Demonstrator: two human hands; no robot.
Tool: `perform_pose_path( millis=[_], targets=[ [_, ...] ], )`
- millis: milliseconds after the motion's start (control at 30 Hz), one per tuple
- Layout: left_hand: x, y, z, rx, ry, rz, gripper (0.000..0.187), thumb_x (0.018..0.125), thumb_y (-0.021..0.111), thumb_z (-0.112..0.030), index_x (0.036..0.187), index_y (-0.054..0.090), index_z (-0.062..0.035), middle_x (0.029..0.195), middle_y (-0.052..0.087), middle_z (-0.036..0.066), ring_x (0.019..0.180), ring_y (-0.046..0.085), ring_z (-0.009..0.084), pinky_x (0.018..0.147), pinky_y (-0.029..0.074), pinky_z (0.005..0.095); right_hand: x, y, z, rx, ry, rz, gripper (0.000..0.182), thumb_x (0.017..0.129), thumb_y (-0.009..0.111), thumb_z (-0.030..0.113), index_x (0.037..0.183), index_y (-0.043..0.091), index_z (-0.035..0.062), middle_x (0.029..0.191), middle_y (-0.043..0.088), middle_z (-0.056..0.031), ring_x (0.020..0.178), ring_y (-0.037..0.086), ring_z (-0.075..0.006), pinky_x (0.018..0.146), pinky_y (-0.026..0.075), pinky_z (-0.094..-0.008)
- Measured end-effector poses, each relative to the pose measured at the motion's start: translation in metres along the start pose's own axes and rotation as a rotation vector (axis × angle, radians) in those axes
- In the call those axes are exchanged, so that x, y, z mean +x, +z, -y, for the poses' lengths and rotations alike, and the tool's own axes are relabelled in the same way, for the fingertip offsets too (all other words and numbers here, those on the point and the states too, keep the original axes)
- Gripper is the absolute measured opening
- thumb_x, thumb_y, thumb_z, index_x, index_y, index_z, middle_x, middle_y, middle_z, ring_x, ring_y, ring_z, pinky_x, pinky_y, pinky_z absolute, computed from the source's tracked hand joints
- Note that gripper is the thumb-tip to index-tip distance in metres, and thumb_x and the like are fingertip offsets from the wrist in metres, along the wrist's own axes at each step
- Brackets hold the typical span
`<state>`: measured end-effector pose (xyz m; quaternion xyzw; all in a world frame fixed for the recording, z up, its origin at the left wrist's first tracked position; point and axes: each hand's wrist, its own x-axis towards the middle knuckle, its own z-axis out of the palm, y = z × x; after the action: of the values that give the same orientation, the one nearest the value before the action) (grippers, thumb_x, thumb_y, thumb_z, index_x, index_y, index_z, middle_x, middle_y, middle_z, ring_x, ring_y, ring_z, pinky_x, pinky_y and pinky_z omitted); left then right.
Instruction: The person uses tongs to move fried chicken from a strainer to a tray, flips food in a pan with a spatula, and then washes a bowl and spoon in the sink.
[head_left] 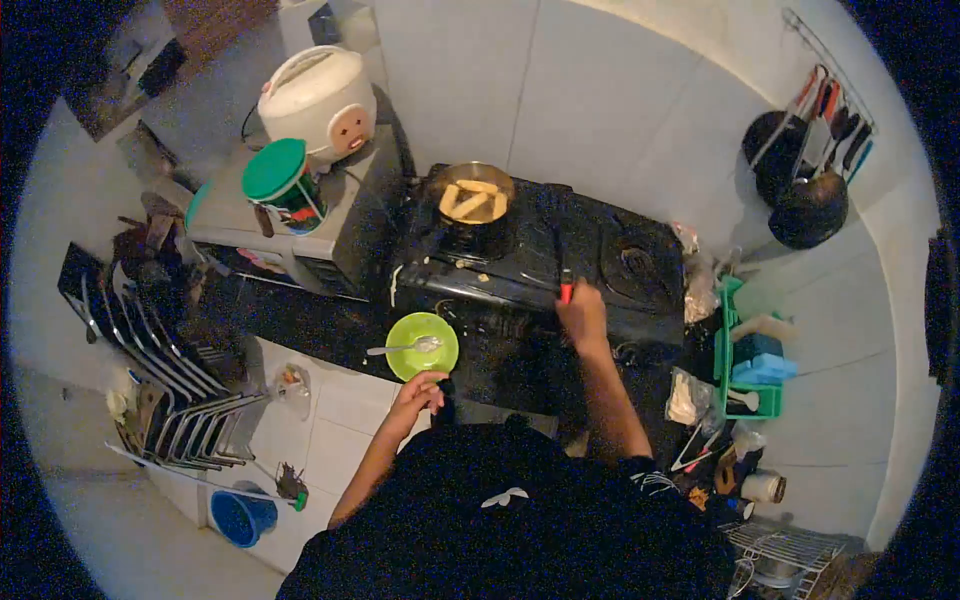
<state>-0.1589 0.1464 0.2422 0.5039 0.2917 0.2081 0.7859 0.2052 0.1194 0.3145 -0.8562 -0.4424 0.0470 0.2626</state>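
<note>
My right hand (583,315) is closed around the handle of a red-handled utensil (567,290), held over the front of the black stove (530,270). The utensil's far end is too dark to make out. My left hand (418,400) is beside the near edge of a light green bowl (441,331), its fingers loosely bent and apart with nothing visible in them. A spoon (395,349) rests in the bowl with some white stuff at its end. On the stove's back left burner, a pan (470,170) holds several pale yellow sticks (470,205) in liquid.
Left of the stove, a white rice cooker (315,100) and a green-lidded container (275,170) stand on a cabinet. A dish rack (190,420) is at the lower left. Pans (808,212) hang on the right wall. A green caddy (727,345) holds sponges at right.
</note>
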Motion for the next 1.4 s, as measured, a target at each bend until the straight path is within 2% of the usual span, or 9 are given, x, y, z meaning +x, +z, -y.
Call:
perform_pose_path(
  millis=[100,233,367,467,633,700,767,867,1400],
  targets=[
    [-0.005,-0.017,-0.002,-0.03,0.021,-0.013,0.032,0.093,0.048,-0.012,0.123,0.054,-0.0061,0.079,0.057,0.004,0.07,0.052,0.0111,0.066,0.043,0.0234,0.006,-0.004,0.006,-0.092,0.136,0.149,0.036,0.071,0.074,0.023,0.09,0.059,-0.0038,0.091,0.063,-0.0272,0.085,0.062,-0.045,0.074,0.05,-0.05],
    [-0.008,-0.032,-0.014,-0.014,0.044,-0.022,0.032,0.092,0.048,-0.011,0.123,0.054,-0.0061,0.079,0.058,0.004,0.07,0.052,0.0106,0.065,0.042,0.023,0.009,-0.015,-0.011,-0.049,0.083,0.057,0.032,0.076,0.069,0.025,0.09,0.059,-0.0026,0.092,0.062,-0.0296,0.088,0.061,-0.0456,0.075,0.049,-0.05],
    [-0.009,-0.042,-0.024,0.027,0.062,0.002,0.032,0.09,0.047,-0.01,0.122,0.054,-0.006,0.079,0.058,0.004,0.07,0.052,0.0102,0.064,0.041,0.0224,-0.006,-0.063,-0.001,-0.069,0.147,0.003,0.028,0.087,0.061,0.023,0.102,0.055,-0.0005,0.093,0.063,-0.028,0.088,0.061,-0.0454,0.074,0.049,-0.0495],
    [-0.009,-0.045,-0.024,-0.026,0.065,-0.024,0.033,0.089,0.046,-0.009,0.122,0.054,-0.006,0.079,0.059,0.004,0.069,0.052,0.0104,0.064,0.041,0.0223,-0.017,-0.121,0.018,-0.051,-0.03,-0.038,0.028,0.091,0.058,0.022,0.108,0.054,0.0,0.092,0.063,-0.0264,0.083,0.062,-0.0438,0.07,0.048,-0.0458],
    [-0.005,-0.052,-0.027,0.008,0.065,-0.005,0.034,0.089,0.049,-0.01,0.122,0.054,-0.0058,0.078,0.058,0.005,0.069,0.052,0.011,0.064,0.041,0.0232,-0.001,-0.187,0.104,-0.057,-0.16,-0.008,0.033,0.09,0.062,0.03,0.1,0.061,-0.0016,0.086,0.064,-0.0235,0.074,0.062,-0.0377,0.066,0.048,-0.042],
    [-0.002,-0.053,-0.027,0.008,0.065,-0.007,0.034,0.089,0.05,-0.011,0.122,0.053,-0.0057,0.078,0.058,0.005,0.068,0.052,0.0112,0.064,0.042,0.0235,0.016,-0.186,0.125,-0.094,-0.162,0.047,0.034,0.089,0.063,0.031,0.098,0.063,-0.002,0.083,0.064,-0.0229,0.074,0.062,-0.0375,0.066,0.048,-0.042],
    [-0.001,-0.055,-0.024,-0.037,0.089,0.001,0.035,0.088,0.051,-0.011,0.123,0.053,-0.0054,0.077,0.058,0.005,0.067,0.051,0.0115,0.063,0.042,0.0234,0.035,-0.176,0.132,-0.22,-0.356,0.077,0.035,0.089,0.063,0.032,0.093,0.064,-0.0027,0.081,0.064,-0.0232,0.074,0.062,-0.0393,0.067,0.048,-0.0436],
    [-0.004,-0.052,-0.028,-0.04,0.092,-0.034,0.035,0.088,0.052,-0.012,0.123,0.053,-0.0053,0.077,0.058,0.005,0.067,0.051,0.0116,0.063,0.042,0.023,0.061,-0.158,0.146,-0.329,-0.402,0.14,0.035,0.088,0.063,0.031,0.091,0.064,-0.0032,0.08,0.064,-0.0241,0.077,0.062,-0.0414,0.069,0.048,-0.046],
    [-0.026,-0.051,-0.005,-0.086,0.187,-0.177,0.031,0.093,0.051,-0.017,0.121,0.053,-0.0044,0.079,0.058,0.005,0.07,0.052,0.0116,0.064,0.042,0.0235,0.087,-0.136,0.182,-0.412,-0.415,0.253,0.033,0.083,0.069,0.03,0.082,0.062,-0.002,0.085,0.065,-0.0243,0.086,0.062,-0.0411,0.072,0.05,-0.0479]
  ],
)
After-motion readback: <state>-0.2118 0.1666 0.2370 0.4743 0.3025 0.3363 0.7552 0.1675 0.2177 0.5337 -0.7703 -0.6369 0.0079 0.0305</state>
